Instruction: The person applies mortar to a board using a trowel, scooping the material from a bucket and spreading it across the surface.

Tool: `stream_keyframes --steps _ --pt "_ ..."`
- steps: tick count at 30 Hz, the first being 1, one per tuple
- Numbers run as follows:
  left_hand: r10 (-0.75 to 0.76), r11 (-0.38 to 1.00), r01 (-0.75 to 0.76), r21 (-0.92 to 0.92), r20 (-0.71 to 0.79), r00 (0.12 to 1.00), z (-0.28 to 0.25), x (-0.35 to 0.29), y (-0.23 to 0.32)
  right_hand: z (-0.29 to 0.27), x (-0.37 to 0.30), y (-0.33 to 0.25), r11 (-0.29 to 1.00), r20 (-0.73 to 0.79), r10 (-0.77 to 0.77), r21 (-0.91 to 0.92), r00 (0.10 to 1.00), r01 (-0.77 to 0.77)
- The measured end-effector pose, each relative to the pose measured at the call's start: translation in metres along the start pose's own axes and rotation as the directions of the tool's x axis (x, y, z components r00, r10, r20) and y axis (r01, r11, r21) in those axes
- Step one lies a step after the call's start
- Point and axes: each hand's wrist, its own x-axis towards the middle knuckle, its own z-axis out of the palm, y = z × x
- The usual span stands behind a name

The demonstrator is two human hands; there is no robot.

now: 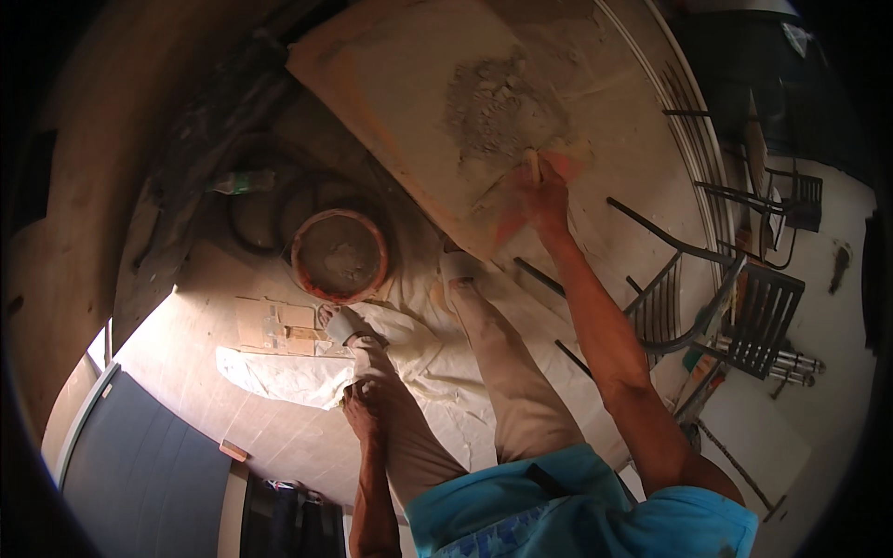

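Right fingers [549,186] on tan handle [533,162], partly hidden, left fingers [354,398] shadowed

No words, numbers or signs could be read: the green-tinted bottle [246,182] lay too shadowed and blurred for any lettering to show, and the pale mark [81,391] on the dark grey panel [139,456] was too small to tell
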Motion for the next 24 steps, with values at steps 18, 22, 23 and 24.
stream_keyframes --steps 18,22,23,24 --pt "0.03 1.0 -0.03 -0.006 0.038 0.999 -0.018 0.004 0.012 0.005 -0.004 -0.075 0.407 0.487 0.452 0.632 0.747 -0.659" --pt "0.031 0.999 -0.031 0.009 0.011 0.999 -0.025 0.004 0.027 -0.001 -0.01 -0.086 0.472 0.493 0.415 0.602 0.765 -0.644" --pt "0.043 0.999 -0.043 0.006 0.012 0.999 -0.027 0.004 0.034 0.001 -0.004 -0.084 0.483 0.472 0.424 0.603 0.772 -0.634" --pt "0.048 0.999 -0.049 0.007 0.016 0.999 -0.03 0.002 0.038 0.004 0.001 -0.082 0.492 0.456 0.437 0.6 0.775 -0.631"
